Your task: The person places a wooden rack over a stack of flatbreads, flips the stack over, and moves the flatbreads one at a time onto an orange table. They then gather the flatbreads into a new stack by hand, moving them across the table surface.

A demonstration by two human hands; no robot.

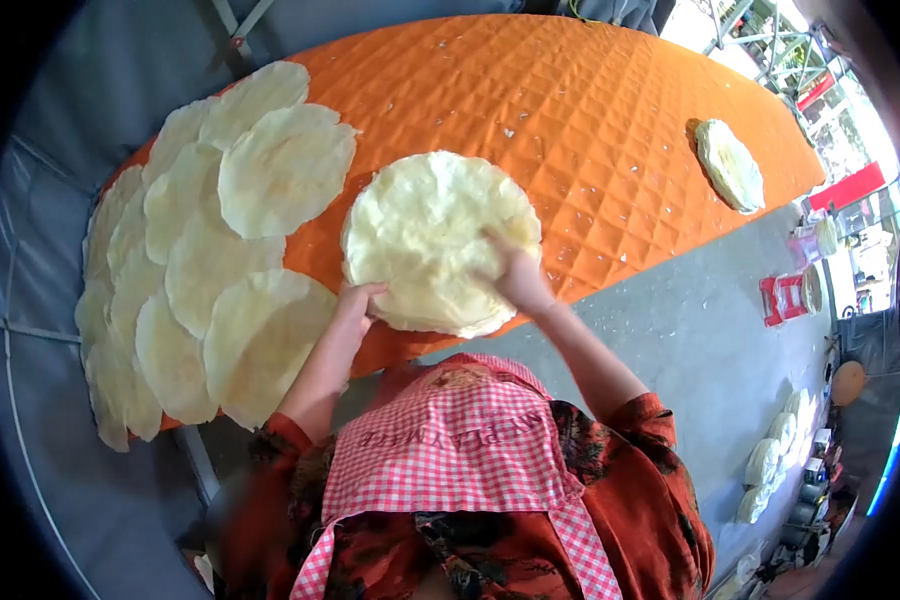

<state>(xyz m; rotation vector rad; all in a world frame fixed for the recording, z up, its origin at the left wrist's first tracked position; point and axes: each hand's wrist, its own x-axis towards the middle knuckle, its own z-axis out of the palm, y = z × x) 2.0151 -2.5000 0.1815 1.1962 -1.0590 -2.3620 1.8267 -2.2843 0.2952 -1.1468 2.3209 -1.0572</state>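
A thick stack of thin round flatbreads, pale cream with uneven edges, lies on the orange quilted cloth in front of me. My left hand grips its lower left edge, thumb over the top and the other fingers mostly hidden at the side. Over the right part of the stack is my right hand, its fingers smeared by motion against the top sheet. To the left, many single flatbreads are spread out flat, overlapping one another.
The orange cloth covers a long table with scattered crumbs. A smaller flatbread pile sits near its right end. Red stools stand on the grey floor at right, with white rounds lower down. Grey sheeting hangs at left.
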